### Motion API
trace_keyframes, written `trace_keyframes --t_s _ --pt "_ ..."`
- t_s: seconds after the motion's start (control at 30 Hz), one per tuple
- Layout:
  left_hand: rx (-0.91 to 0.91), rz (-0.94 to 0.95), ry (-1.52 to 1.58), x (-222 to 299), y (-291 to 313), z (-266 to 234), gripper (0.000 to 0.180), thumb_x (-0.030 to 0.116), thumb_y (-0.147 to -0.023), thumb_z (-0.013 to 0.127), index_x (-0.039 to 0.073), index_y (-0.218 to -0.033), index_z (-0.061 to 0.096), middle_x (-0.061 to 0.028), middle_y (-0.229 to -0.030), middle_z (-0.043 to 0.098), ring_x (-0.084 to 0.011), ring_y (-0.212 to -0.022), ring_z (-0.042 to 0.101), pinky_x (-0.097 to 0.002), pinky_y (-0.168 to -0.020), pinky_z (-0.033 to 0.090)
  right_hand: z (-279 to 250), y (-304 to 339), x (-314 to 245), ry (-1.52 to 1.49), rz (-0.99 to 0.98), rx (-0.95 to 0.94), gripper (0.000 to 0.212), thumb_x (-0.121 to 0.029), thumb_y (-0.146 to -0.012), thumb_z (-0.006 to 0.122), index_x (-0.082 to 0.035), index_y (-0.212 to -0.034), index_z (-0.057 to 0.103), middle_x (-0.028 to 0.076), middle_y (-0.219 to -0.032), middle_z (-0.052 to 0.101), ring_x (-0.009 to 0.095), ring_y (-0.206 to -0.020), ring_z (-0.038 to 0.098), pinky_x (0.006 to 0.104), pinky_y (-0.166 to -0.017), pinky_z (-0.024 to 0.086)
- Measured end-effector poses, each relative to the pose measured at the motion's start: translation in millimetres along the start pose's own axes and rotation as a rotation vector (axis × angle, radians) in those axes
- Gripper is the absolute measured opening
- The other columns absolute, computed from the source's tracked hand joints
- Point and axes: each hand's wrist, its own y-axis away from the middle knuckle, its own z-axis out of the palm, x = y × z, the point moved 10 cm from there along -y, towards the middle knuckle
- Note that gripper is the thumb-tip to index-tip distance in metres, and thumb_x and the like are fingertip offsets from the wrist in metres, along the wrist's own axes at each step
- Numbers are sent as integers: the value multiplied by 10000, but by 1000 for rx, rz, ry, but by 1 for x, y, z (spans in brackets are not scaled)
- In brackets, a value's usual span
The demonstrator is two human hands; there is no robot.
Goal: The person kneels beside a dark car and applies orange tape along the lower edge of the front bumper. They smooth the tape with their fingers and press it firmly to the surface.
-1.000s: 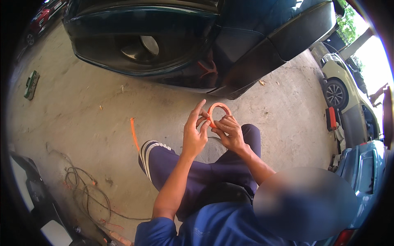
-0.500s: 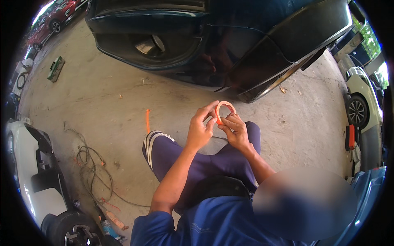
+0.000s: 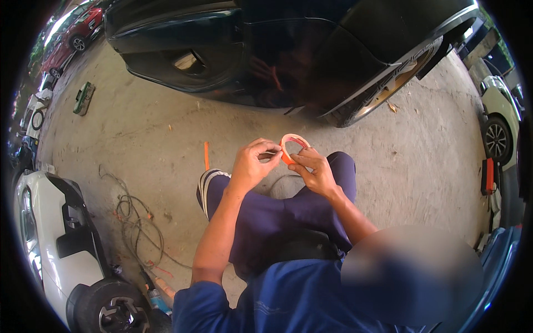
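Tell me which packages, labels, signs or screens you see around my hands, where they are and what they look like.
No signs or screens show.
Green flat box: on the concrete far left, rectangular, possibly a package.
Orange-red tape roll: ring-shaped, between left hand and right hand, no label visible.

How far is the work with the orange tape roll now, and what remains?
Done: nothing on the black car panel looks taped yet. In hand: the right hand holds the orange tape roll, and the left hand pinches at what looks like its loose end. Left: pulling out a strip and sticking it somewhere. One short orange strip lies on the concrete floor.
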Motion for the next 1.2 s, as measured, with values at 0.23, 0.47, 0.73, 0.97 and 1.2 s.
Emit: trace_keyframes --t_s 0.23,0.47,0.73,0.97,1.2 --pt "-28 33 -86 2 -6 3 109 -52 -904 786 -33 -1011 776 -69 -1017 770 -180 -917 787 -314 -856 669 1 -4 3 -58 34 -1 239 -117 -944 829 9 -1145 812 144 -868 685 334 -834 646 444 -906 524" --pt "-36 147 -227 1 -7 8 147 4 -892 773 16 -990 665 -73 -959 728 -231 -834 768 -359 -758 625 5 -2 14 -168 175 -89 293 -128 -949 847 34 -1189 804 158 -1007 763 309 -962 707 414 -898 545" --pt "-137 265 -499 -3 2 27 249 123 -921 752 62 -1049 548 -95 -956 621 -334 -744 692 -448 -635 580 -2 -5 18 -119 94 -149 294 -110 -972 819 29 -1229 785 162 -1020 787 352 -921 707 448 -947 565" --pt "-178 301 -533 8 -2 30 267 124 -892 773 68 -1029 550 -91 -950 624 -318 -752 699 -428 -617 582 -4 2 32 -259 381 -138 405 -137 -976 824 -75 -1370 753 157 -1064 803 338 -980 748 437 -905 577" --pt "-185 563 -745 63 5 39 217 54 -843 743 61 -975 571 -84 -941 629 -289 -660 682 -402 -601 591 -5 -17 8 -49 101 0 331 -120 -964 829 -95 -1293 809 111 -1090 709 245 -809 725 384 -753 590"
